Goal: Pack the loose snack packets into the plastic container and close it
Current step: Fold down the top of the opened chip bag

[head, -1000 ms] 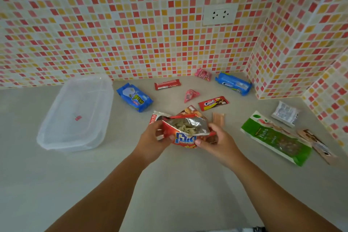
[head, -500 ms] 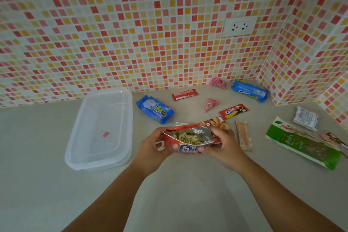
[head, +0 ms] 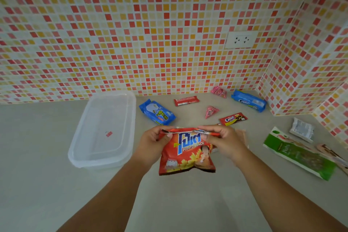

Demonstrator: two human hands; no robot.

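Two hands hold one red snack bag (head: 186, 153) up over the middle of the grey bench (head: 37, 184), its printed front facing the camera and its bottom edge hanging free above the surface. At the far left of the scene stands the clear plastic container (head: 102, 132), lying lengthwise toward the tiled wall (head: 113, 34), with a small red label showing through it; whether a lid sits on it I cannot tell. Just right of the container lies a blue biscuit pack (head: 157, 112), and behind that, nearer the wall, a slim red bar (head: 186, 100). The left hand (head: 152, 142) has its grip pinching the top left corner of the red snack bag, thumb in front and fingers curled behind. The right hand (head: 224, 142) has its grip pinching the top right part of the same flattened top edge, fingers folded over it. Beyond the hands, a small pink triangular packet (head: 211, 111) lies on the bench, with a second pink packet (head: 218, 92) close to the wall. A small red cookie packet (head: 233, 118) sits just past the right hand, and a long blue cookie pack (head: 248, 100) lies in the corner by the wall. A pale wafer bar (head: 243, 135) shows partly behind the right hand. Farther right lies a long green nut bag (head: 299, 153), a small white sachet (head: 302, 131) behind it, and a brown packet (head: 333, 155) at the edge. A white socket (head: 241, 40) is set in the wall above.
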